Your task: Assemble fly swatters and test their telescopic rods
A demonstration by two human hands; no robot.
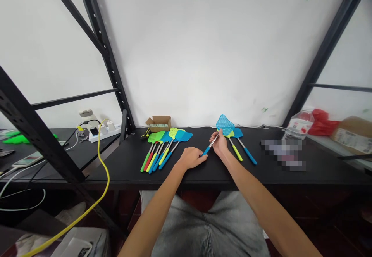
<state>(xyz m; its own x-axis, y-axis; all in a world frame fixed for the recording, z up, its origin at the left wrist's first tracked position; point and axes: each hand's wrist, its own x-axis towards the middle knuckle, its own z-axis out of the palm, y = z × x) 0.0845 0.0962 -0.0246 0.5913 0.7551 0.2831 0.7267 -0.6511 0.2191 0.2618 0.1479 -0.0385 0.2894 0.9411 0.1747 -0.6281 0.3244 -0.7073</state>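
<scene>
A blue fly swatter (pixel 225 122) is held slantwise between both hands, its mesh head up and to the right. My left hand (pixel 192 157) is closed on its blue handle. My right hand (pixel 220 143) grips the metal shaft just below the head. Beneath and right of that head lie a yellow-green swatter (pixel 236 150) and another blue swatter (pixel 250 156) on the black table. Left of my left hand, several swatters lie fanned side by side, among them a green one (pixel 146 163), a red-handled one (pixel 149 161) and a blue one (pixel 183 136).
A small open cardboard box (pixel 158 123) stands by the wall. At left are a white power strip (pixel 105 133) and a yellow cable (pixel 102 164). A clear plastic bottle (pixel 300 122) stands at right beside a red bag (pixel 322 122). Black shelf posts (pixel 109 59) frame the table (pixel 180 177).
</scene>
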